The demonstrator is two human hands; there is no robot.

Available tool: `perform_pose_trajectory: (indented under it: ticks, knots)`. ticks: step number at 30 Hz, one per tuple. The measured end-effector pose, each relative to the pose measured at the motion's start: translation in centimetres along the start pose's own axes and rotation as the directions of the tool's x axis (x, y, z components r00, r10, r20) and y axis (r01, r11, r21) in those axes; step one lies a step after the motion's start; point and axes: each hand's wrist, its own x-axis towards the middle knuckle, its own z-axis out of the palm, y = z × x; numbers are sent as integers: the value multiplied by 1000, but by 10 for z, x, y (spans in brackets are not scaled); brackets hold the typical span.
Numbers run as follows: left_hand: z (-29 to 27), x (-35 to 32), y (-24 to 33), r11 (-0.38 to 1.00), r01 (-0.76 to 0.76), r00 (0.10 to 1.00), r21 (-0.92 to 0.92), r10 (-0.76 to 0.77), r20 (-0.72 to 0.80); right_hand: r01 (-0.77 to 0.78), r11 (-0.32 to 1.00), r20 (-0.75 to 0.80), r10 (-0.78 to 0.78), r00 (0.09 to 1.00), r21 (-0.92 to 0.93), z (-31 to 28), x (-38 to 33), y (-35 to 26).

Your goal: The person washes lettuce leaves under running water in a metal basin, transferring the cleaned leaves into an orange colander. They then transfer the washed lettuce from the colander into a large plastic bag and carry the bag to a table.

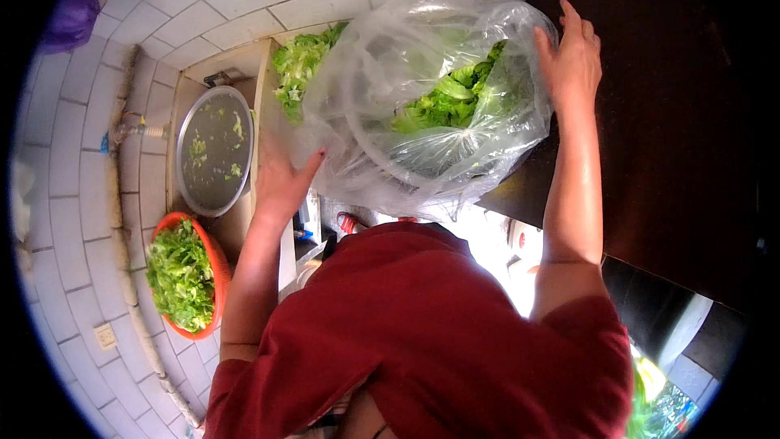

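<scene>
A large clear plastic bag [366, 97] is spread wide over what looks like a round container, whose pale rim shows faintly through it. Chopped lettuce [451, 97] lies inside the bag. My right hand [573, 57] is at the bag's right edge, fingers stretched out and holding nothing. By the bag's left side is my left hand [280, 183], its thumb held apart and its fingers blurred; nothing shows in its grasp. More cut lettuce [301, 69] is heaped just left of the bag, against the tiled wall.
On the left, a round metal tray [215, 158] with lettuce scraps stands in the sink area, near a tap [142, 130]. Below it is an orange basket [221, 276] full of cut greens [180, 272]. A dark tabletop [650, 130] extends to the right. A purple object [71, 20] hangs at upper left.
</scene>
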Motion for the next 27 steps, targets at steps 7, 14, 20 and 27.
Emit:
perform_pose_trajectory:
  ticks: [7, 14, 20, 27]
  knots:
    - [42, 44, 99, 815, -467, 726, -342, 574, 378, 313, 894, 424, -431, 797, 321, -17, -82, -58]
    - [111, 120, 76, 877, -476, 814, -62, 466, 347, 69, 990, 727, 43, 685, -123, -70, -132, 9]
    - [92, 166, 109, 919, -235, 911, -317, 322, 257, -23, 986, 686, 130, 716, -162, -75, -144, 22]
    - [61, 144, 164, 674, 335, 779, -658, 194, 596, 170, 979, 590, -203, 782, 111, 12, -99, -52]
